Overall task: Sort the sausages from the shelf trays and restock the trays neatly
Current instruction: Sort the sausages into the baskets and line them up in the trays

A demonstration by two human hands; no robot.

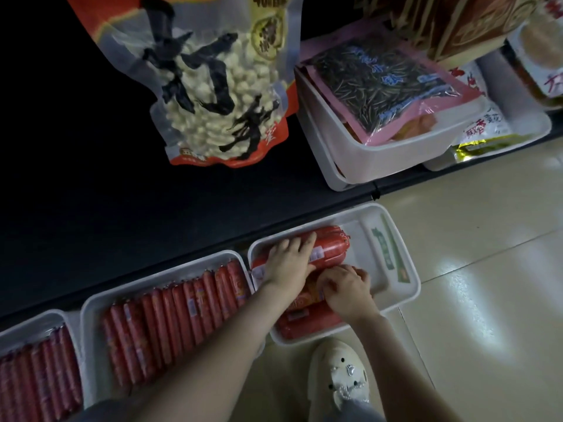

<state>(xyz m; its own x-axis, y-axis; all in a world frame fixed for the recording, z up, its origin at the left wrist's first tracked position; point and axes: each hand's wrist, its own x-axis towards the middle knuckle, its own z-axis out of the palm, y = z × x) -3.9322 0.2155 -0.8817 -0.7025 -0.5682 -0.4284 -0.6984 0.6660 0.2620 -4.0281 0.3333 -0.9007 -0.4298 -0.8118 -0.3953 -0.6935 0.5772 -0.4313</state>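
Thick sausages [332,243] are being pressed under the flat left hand [289,264]; the right hand [345,290] is being curled, its fingertips hidden, its grip impossible to tell.

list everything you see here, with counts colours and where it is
thin red sausages: many, red, in rows in the two left trays
thick red sausages: several, red, in the right tray
white plastic trays: three, white, in a row below the black shelf edge
clear and red bag of peanuts: one, top centre
pink bag of dark seeds: one, in the upper right bin
white plastic bins: two, on the shelf at upper right
cream clog shoe: one, on beige tiles
left hand: flat on the thick red sausages
right hand: fingers curled on the thick red sausages
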